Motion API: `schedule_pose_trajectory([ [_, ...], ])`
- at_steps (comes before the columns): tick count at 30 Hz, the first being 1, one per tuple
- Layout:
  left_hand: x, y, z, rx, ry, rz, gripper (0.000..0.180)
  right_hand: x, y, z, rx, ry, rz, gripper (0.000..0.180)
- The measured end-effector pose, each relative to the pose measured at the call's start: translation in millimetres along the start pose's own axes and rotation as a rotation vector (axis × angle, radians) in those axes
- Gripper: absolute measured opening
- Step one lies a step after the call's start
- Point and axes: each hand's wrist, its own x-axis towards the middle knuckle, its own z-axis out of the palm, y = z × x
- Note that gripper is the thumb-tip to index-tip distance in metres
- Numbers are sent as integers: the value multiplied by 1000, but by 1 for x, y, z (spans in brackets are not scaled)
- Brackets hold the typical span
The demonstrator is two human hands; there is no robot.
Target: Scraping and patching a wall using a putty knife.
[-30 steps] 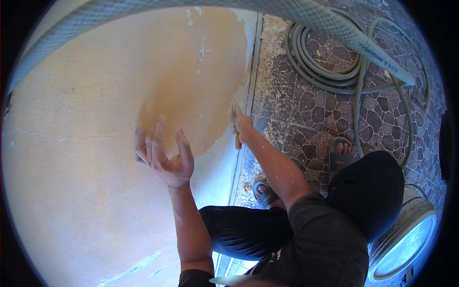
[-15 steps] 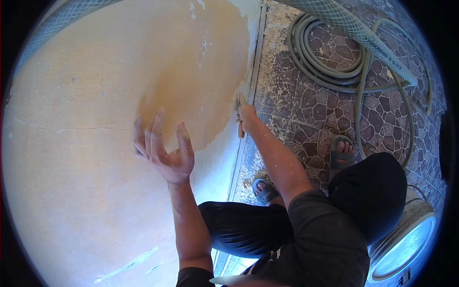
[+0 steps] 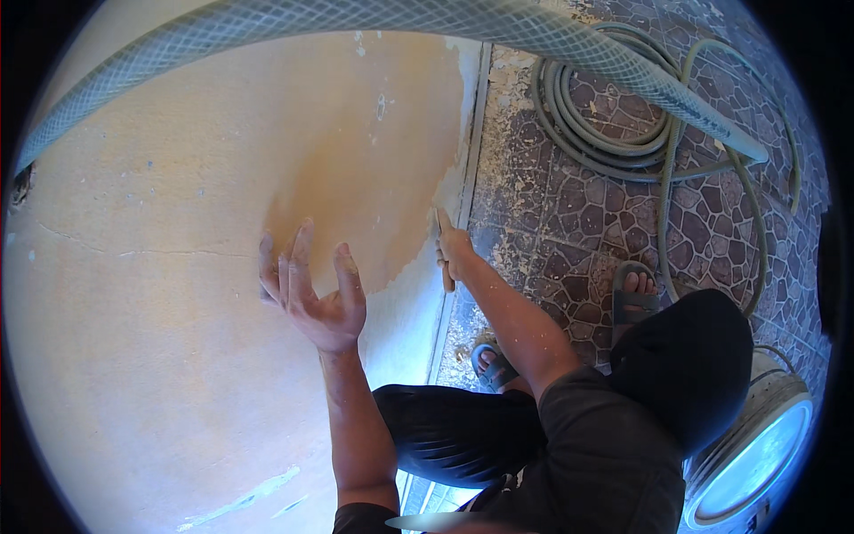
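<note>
My right hand (image 3: 455, 251) is wrapped round the wooden handle of a scraper (image 3: 448, 279). The blade end points away from me, at the ragged edge where the yellowish paint of the wall (image 3: 169, 347) meets a bare whitish strip low down. My left hand (image 3: 322, 298) is open beside the wall, its dusty fingers spread and slightly curled; whether the fingertips touch the surface I cannot tell. Nothing shows in the left palm.
A thick mesh-patterned hose (image 3: 356, 18) arches across the top. Thinner hose lies in a coil (image 3: 562, 120) on the stone-patterned floor (image 3: 569, 205). Paint flakes litter the floor along the wall's foot. A round bucket (image 3: 756, 445) stands at the lower right, near my sandalled feet.
My right hand with the scraper has come a little nearer to me along the wall's lower edge. The thick hose sits lower in view; my left hand stays spread.
</note>
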Motion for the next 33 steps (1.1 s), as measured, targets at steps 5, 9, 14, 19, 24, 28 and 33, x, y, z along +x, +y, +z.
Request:
schedule_pose_trajectory([
  [5,8,9,3,-96,30,-16,46,26,-27,-17,-21,90,-133,63],
  [9,1,-3,-3,-60,30,6,45,-17,13,6,-135,87,5,61],
  [14,6,12,-2,-91,30,-18,45,-2,-14,-5,-6,66,-56,62],
  [19,-6,-4,-1,-69,24,12,44,-19,-2,9,-84,62,-60,63],
  [24,3,11,5,-26,-10,7,45,7,-21,-4,66,48,-105,62],
  [28,-1,1,7,-13,12,25,46,-5,-5,3,-30,36,-42,62],
  [33,4,11,9,18,-8,5,46,-2,-12,-6,-19,49,-49,63],
])
